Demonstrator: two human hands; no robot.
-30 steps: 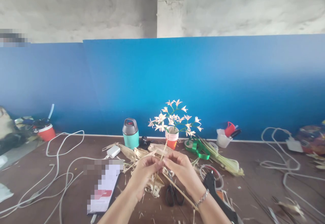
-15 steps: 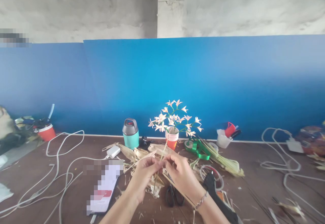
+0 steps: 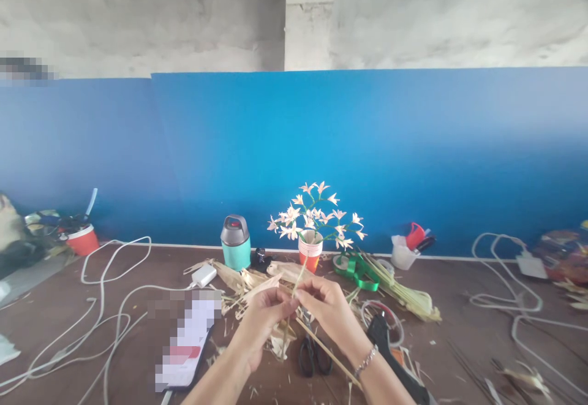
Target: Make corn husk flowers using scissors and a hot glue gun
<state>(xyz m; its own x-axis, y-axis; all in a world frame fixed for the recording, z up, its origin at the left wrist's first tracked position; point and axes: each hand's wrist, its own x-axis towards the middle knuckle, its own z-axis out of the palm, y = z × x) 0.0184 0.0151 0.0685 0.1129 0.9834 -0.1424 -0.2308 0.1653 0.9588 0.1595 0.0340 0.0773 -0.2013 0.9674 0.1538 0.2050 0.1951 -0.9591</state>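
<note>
My left hand (image 3: pixel 265 316) and my right hand (image 3: pixel 327 308) meet at mid-table, each closed in a pinch on a thin pale husk strip (image 3: pixel 301 272). One end of the strip rises above the fingertips; the other hangs below. Under the right hand runs a slim tan stick (image 3: pixel 329 352); whether the hand touches it, I cannot tell. Black-handled scissors (image 3: pixel 315 357) lie below the hands. Dried husk pieces (image 3: pixel 252 279) are strewn behind and beneath them. Beyond stands a paper cup (image 3: pixel 311 252) holding pale flowers (image 3: pixel 312 214) on green stems.
Left are a phone (image 3: pixel 187 344), a white charger (image 3: pixel 204 275) with looping cables, and a teal container (image 3: pixel 236 250). To the right lie green ribbon (image 3: pixel 361 270), a husk bundle (image 3: pixel 408 295), a black glue gun (image 3: pixel 390 350) and a white cup of tools (image 3: pixel 404 253). A blue partition (image 3: pixel 294 141) borders the table.
The strip's upper end leans further right and stands slightly higher. Both hands keep their pinch and have barely shifted; the right fingers have turned a little.
</note>
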